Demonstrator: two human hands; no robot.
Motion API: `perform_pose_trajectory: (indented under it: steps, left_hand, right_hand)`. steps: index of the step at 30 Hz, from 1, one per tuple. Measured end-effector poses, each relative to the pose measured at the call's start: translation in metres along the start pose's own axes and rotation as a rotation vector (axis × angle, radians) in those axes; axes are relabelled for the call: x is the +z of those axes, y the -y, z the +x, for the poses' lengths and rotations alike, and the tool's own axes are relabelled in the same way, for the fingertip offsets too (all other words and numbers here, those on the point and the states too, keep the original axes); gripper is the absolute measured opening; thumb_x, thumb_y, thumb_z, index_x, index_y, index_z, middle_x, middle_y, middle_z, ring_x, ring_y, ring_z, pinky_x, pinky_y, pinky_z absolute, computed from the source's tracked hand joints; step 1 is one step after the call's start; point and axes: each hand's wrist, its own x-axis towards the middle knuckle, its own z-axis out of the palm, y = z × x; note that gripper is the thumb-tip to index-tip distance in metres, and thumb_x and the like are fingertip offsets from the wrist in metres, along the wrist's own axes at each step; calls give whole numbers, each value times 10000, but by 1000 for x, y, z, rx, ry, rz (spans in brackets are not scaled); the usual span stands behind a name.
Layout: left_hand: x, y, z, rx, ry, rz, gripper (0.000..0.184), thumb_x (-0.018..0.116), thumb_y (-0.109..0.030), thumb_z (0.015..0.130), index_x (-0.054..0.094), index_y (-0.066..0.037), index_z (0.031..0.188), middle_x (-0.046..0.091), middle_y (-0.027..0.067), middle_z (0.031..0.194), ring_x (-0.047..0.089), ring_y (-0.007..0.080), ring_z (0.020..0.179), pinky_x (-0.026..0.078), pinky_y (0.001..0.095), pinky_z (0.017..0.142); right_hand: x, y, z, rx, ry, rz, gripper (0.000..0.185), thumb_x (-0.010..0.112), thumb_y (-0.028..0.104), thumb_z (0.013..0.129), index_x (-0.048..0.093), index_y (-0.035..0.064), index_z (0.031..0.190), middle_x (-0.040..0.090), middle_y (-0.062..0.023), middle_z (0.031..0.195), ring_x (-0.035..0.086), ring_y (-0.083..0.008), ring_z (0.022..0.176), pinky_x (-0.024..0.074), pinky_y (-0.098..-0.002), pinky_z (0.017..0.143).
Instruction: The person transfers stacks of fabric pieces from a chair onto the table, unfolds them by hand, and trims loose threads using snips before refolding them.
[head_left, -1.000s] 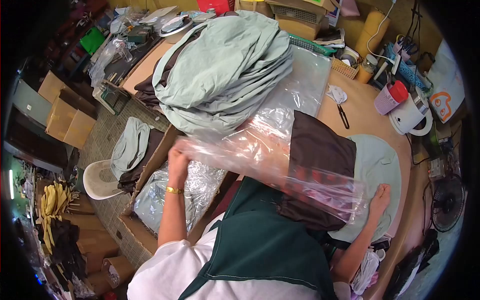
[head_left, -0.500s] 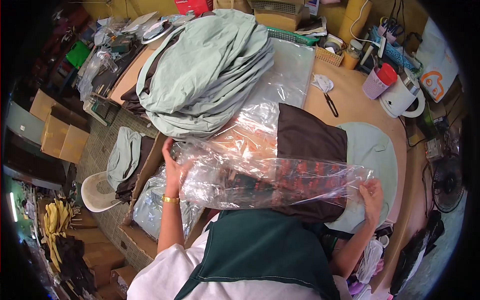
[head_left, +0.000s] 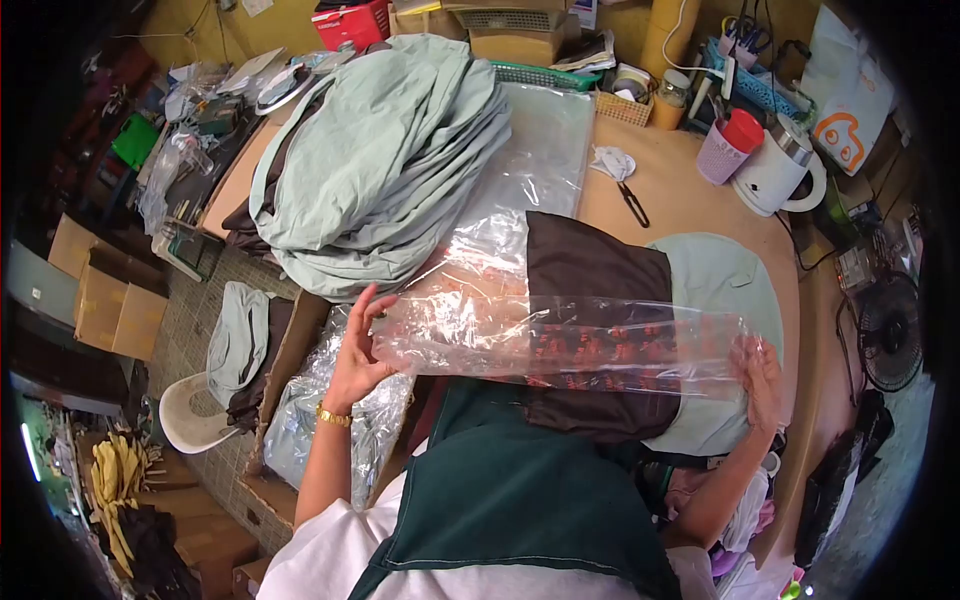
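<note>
A clear plastic bag (head_left: 480,335) with red printing stretches sideways between my two hands. My left hand (head_left: 362,352), a gold bracelet on its wrist, grips the bag's left end between thumb and fingers. At the other end, my right hand (head_left: 758,375) has its fingers closed on the plastic. Beneath the bag lies a folded dark brown and pale green cloth item (head_left: 600,265), its green rounded part (head_left: 730,270) to the right. Left of it, flat clear plastic sheets (head_left: 545,150) lie on the table, partly under a heap of pale green cloth pieces (head_left: 380,170).
A cardboard box (head_left: 290,385) with plastic-wrapped items stands at the left, near a white chair (head_left: 185,415) with cloth over it. Black snips (head_left: 633,205), a pink cup (head_left: 725,150) and a white kettle (head_left: 770,175) sit on the table (head_left: 670,190). A fan (head_left: 890,330) is at right.
The crumpled bag is now flatter and pulled straighter between my hands. My view has shifted slightly, so the table things appear further left.
</note>
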Motion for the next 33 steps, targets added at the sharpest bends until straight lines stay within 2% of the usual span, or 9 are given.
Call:
perform_pose_trajectory:
  steps: [3, 6, 11, 13, 19, 21, 24, 31, 33]
  left_hand:
    - [-14, 27, 2, 51, -51, 66, 548, 696, 5, 752, 496, -56, 1258, 493, 113, 1366, 533, 177, 1128, 486, 301, 886]
    - [-28, 52, 7, -63, -66, -166, 417, 679, -153, 824, 544, -54, 1206, 519, 105, 1344, 520, 190, 1201, 433, 353, 994]
    - [2, 2, 18, 183, -31, 116, 409, 636, -242, 890, 568, -21, 1228, 612, 71, 1192, 568, 141, 998, 460, 328, 937]
    - [-10, 11, 22, -195, -49, -6, 368, 611, -225, 926, 576, -8, 1220, 623, 57, 1159, 594, 130, 915, 490, 304, 855]
    - [44, -75, 56, 618, -833, 679, 253, 531, -52, 929, 572, 7, 1171, 603, 153, 1204, 582, 205, 1041, 452, 339, 904]
    - [83, -107, 51, 840, -337, 705, 334, 577, -26, 871, 557, -24, 1204, 544, 161, 1315, 494, 328, 1237, 349, 444, 1052]
    - [168, -105, 55, 695, 451, 662, 976, 770, -426, 735, 274, -60, 1492, 235, 234, 1541, 210, 428, 1427, 139, 569, 1149]
    - [243, 10, 42, 538, 527, 898, 981, 674, -489, 798, 190, -3, 1500, 281, 224, 1520, 227, 415, 1425, 94, 605, 1143]
    - [243, 22, 36, 522, 521, 848, 908, 651, -418, 845, 192, 23, 1492, 316, 232, 1498, 248, 401, 1419, 82, 598, 1149]
  right_hand:
    - [-20, -18, 4, 195, -67, -59, 470, 725, 211, 865, 529, 72, 1269, 547, -79, 1324, 534, -205, 1198, 440, -338, 1000]
    - [12, -2, -11, -147, -32, 84, 227, 680, 187, 903, 609, 77, 1088, 601, -47, 1174, 578, -143, 1064, 453, -278, 897]
    - [-2, 14, -29, 245, 55, 49, 149, 675, 187, 913, 621, 58, 967, 649, 19, 967, 596, -70, 816, 482, -226, 724]
    - [-35, -17, -19, 206, 76, 59, 131, 680, 159, 904, 634, 56, 970, 659, 10, 958, 608, -83, 825, 495, -232, 746]
    - [-18, -4, -13, -22, -190, 185, 249, 717, 38, 833, 623, 46, 1063, 636, -62, 1089, 599, -93, 823, 483, -234, 754]
    - [-9, -1, -14, -54, -215, 192, 275, 713, 10, 824, 619, 47, 1079, 633, -64, 1090, 591, -92, 799, 483, -237, 737]
    - [-1, -18, -8, -22, -139, 284, 402, 692, -9, 820, 584, 8, 1207, 638, -79, 1146, 642, -136, 897, 536, -257, 793]
    - [37, 72, -36, -93, -111, 108, 573, 710, 108, 833, 466, -6, 1339, 595, -172, 1224, 610, -208, 1079, 558, -305, 819]
    - [91, 106, -29, -216, 164, 568, 712, 709, 92, 819, 336, 7, 1420, 503, -239, 1326, 530, -315, 1212, 534, -361, 887]
